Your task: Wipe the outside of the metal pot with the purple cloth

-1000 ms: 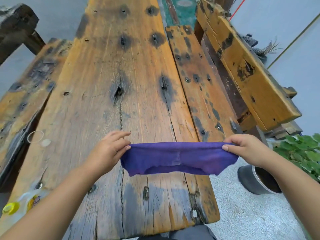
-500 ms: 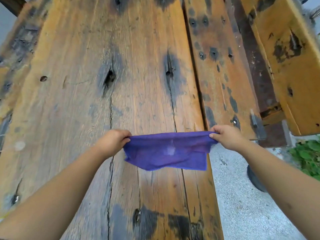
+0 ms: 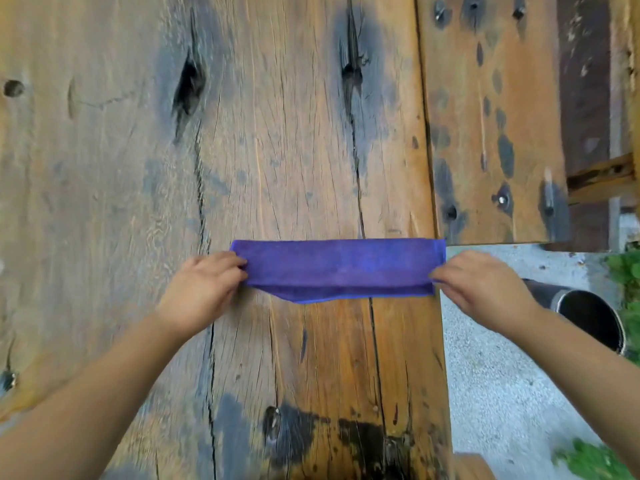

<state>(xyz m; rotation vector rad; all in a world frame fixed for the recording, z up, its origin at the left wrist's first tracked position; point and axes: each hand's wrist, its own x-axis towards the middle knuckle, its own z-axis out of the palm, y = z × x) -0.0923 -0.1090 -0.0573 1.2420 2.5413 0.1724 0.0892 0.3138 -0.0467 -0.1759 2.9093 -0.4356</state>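
Head view, only 1 view. Purple cloth (image 3: 341,270) folded into a flat band, lying on or just above the wooden table (image 3: 277,133), near its right edge. Left hand (image 3: 199,289) pinches the cloth's left end, fingers curled together on the fabric. Right hand (image 3: 481,289) pinches the right end, fingertips (image 3: 438,273) closed on the edge. Cloth stretched taut between the 2 hands.

Metal pot (image 3: 585,318) is off the table, low at the right on the gravel ground (image 3: 502,393), lying tipped with its open mouth toward the camera, partly hidden behind the right forearm. Cloth and pot well apart; wiping not yet started.

Risks, as judgement: the pot looks round and on its side, so it could roll when pressed with the cloth unless 1 hand steadies it. The fold may come loose if either pinch is released. Cracked, rough planks could snag the fabric.

Around: a 2nd plank (image 3: 491,116) to the right with dark spots and bolts, green plants (image 3: 627,271) beside the pot. Table edge sits between cloth and pot. Frame slightly motion-blurred.
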